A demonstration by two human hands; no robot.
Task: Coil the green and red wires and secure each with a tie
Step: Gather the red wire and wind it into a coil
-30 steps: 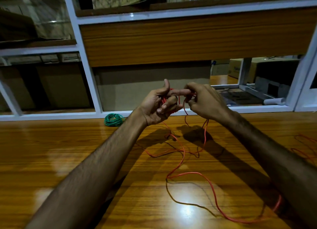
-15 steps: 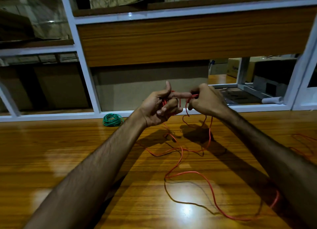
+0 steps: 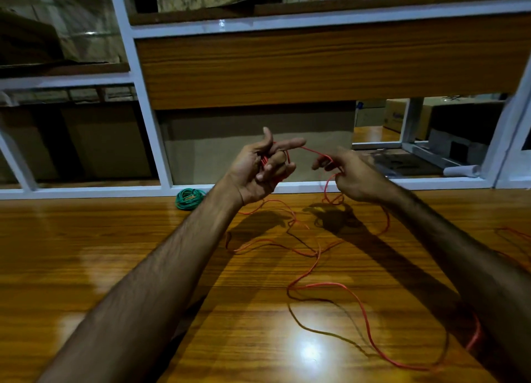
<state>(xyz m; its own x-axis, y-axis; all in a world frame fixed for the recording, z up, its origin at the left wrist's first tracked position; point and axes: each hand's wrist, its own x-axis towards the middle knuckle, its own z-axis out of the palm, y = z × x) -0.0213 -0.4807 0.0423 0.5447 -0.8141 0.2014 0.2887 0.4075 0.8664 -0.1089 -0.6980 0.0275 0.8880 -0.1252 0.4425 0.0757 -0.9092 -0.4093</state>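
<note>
Red wire point(image 3: 324, 285) runs between both hands in my head view. Left hand point(image 3: 260, 168) is raised w/ thumb and index sticking out, other fingers curled round a few red turns looped on it. Right hand point(image 3: 349, 176), just to the right of the left, pinches the strand; a short taut bit spans from left index to right fingers. Rest of the red wire hangs below the right hand and sprawls loose on the wooden table point(image 3: 86, 253), toward me. Green wire point(image 3: 189, 199) sits coiled left of the left wrist, at the table's far edge, apart from both hands. Tie on it: can't tell.
</note>
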